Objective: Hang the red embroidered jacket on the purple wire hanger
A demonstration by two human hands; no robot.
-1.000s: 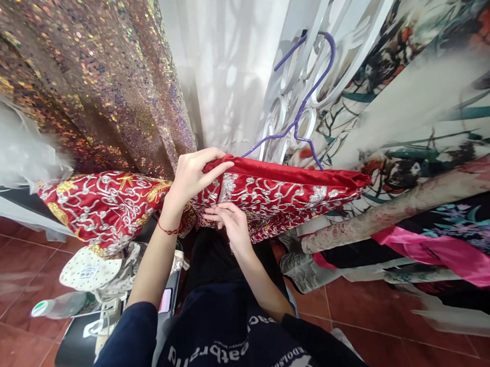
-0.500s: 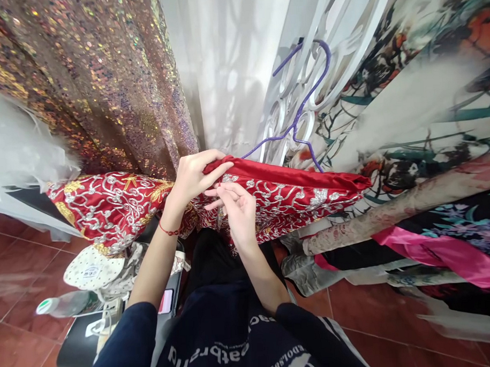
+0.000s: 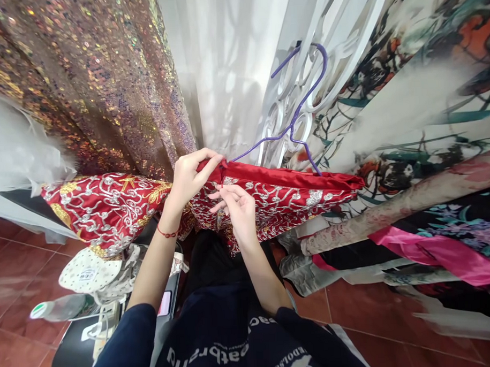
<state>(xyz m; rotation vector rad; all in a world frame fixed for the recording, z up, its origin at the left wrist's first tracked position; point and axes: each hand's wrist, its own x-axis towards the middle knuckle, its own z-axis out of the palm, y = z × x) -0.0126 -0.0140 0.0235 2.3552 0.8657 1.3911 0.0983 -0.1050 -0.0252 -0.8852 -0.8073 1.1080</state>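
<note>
A red garment [image 3: 277, 196] with silver and gold embroidery hangs on a purple hanger [image 3: 295, 120] hooked on a white ornate grille. My left hand [image 3: 192, 174] pinches the garment's red top edge near the collar. My right hand [image 3: 238, 208] is just below it, fingers curled and pinching at the embroidered front. The garment's left sleeve [image 3: 105, 210] spreads out to the left.
A sequined gold-brown fabric [image 3: 97, 87] hangs at the left, a white curtain [image 3: 229, 71] in the middle, printed floral garments [image 3: 419, 118] and pink fabric [image 3: 440, 249] at the right. On the red tile floor at lower left are a plastic bottle [image 3: 58, 308], a white mask and cables.
My right hand rose from the lower front of the garment to just under the collar, beside my left hand. My left hand kept its grip on the top edge.
</note>
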